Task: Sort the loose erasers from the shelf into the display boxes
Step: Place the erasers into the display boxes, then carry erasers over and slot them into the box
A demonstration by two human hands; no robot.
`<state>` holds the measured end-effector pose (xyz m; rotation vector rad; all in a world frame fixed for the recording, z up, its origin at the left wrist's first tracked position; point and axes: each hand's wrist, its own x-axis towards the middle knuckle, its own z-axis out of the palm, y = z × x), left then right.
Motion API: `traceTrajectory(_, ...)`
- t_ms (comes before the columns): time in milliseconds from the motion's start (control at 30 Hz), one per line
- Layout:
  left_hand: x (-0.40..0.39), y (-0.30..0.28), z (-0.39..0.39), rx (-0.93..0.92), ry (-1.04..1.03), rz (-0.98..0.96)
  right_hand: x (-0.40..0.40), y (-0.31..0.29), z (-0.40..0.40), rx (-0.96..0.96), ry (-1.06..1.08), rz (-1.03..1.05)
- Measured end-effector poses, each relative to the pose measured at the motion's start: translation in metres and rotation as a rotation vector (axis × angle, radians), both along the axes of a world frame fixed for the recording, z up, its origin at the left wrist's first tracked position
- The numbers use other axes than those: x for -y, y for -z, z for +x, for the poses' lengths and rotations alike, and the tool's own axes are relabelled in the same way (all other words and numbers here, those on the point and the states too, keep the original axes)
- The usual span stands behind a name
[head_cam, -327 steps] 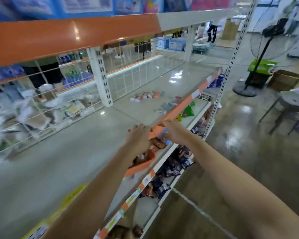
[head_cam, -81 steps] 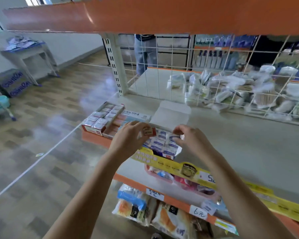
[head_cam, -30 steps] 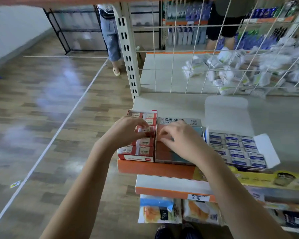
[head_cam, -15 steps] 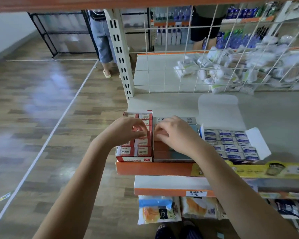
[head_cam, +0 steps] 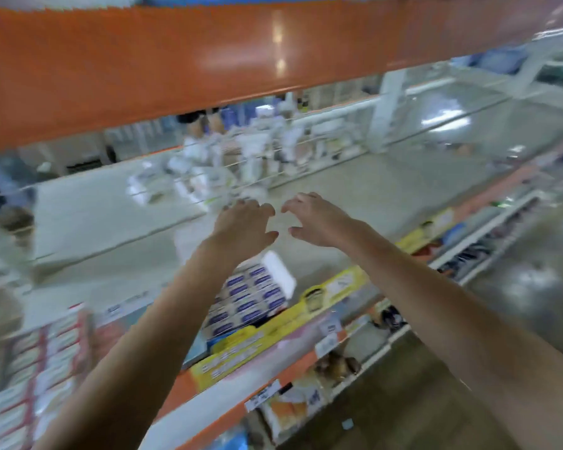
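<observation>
The view is blurred by motion. My left hand [head_cam: 242, 224] and my right hand [head_cam: 317, 222] hover side by side above the grey shelf [head_cam: 387, 190], fingers spread and loosely bent, holding nothing. Below my left forearm stands the open display box of blue-labelled erasers [head_cam: 249, 298], its white flap raised. At the far left lies the box of red-and-white erasers [head_cam: 36, 362], with a box of orange and teal erasers [head_cam: 111, 332] beside it. Both hands are clear of all three boxes.
An orange shelf edge [head_cam: 176, 60] hangs overhead. A wire mesh divider [head_cam: 208, 180] with white packets behind it backs the shelf. Yellow and orange price strips [head_cam: 273, 332] line the front edge; lower shelves with goods and the shiny floor lie to the right.
Both hands have lifted off the red-and-white and middle boxes and moved right along the shelf, now holding nothing. The camera has swung right.
</observation>
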<state>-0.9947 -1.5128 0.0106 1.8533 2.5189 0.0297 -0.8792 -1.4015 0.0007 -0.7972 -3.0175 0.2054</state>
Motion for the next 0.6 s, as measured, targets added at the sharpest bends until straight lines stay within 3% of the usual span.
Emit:
traceTrajectory(200, -0.147, 0.002, 0.123, -0.07, 0.199, -0.111, -0.121, 0.006, 0.142, 0.018, 0.276, -0.023)
traceTrajectory(367, -0.264, 0.022, 0.232, -0.025, 0.288, -0.132, -0.218, 0.02, 0.253, 0.028, 0.402, -0.066)
traceTrajectory(600, -0.386, 0.052, 0.309, 0.042, 0.322, -0.089, -0.336, 0.042, 0.336, 0.031, 0.477, -0.103)
